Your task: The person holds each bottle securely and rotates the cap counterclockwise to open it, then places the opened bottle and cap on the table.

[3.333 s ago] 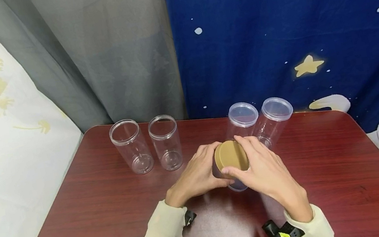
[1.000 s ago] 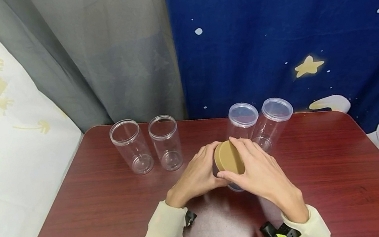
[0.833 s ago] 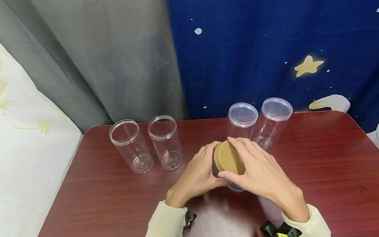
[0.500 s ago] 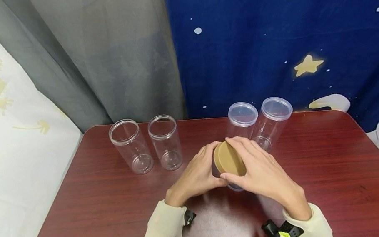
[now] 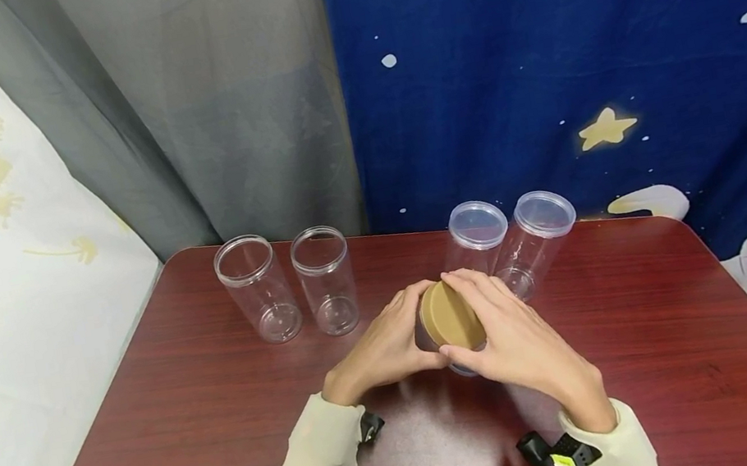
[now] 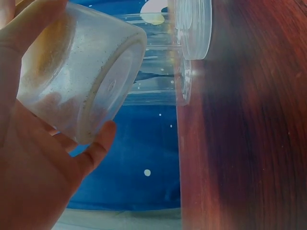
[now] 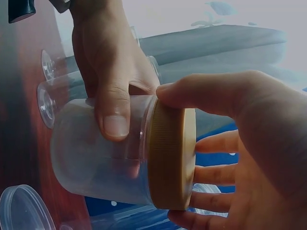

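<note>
A clear plastic jar (image 7: 96, 158) with a gold screw lid (image 5: 452, 317) is held tilted above the table, between both hands. My left hand (image 5: 382, 348) grips the jar's body from the side. In the right wrist view, its thumb lies along the clear wall. My right hand (image 5: 522, 336) holds the ribbed lid, thumb on the near edge and fingers round the far side. The lid sits on the jar's mouth; whether it is loose cannot be told. The jar's frosted base shows in the left wrist view. Below it, a clear round lid (image 7: 26, 211) lies on the table.
Two clear jars without lids, a left one (image 5: 258, 291) and one beside it (image 5: 326, 283), stand at the back left of the dark red table (image 5: 178, 442). Two jars with clear lids (image 5: 478, 225) (image 5: 545, 214) stand behind my right hand. Curtains hang behind the table.
My right hand has shifted a little to the left round the gold lid since the earliest frame, with small back-and-forth movements. My left hand stays on the jar. The standing jars have not moved.
</note>
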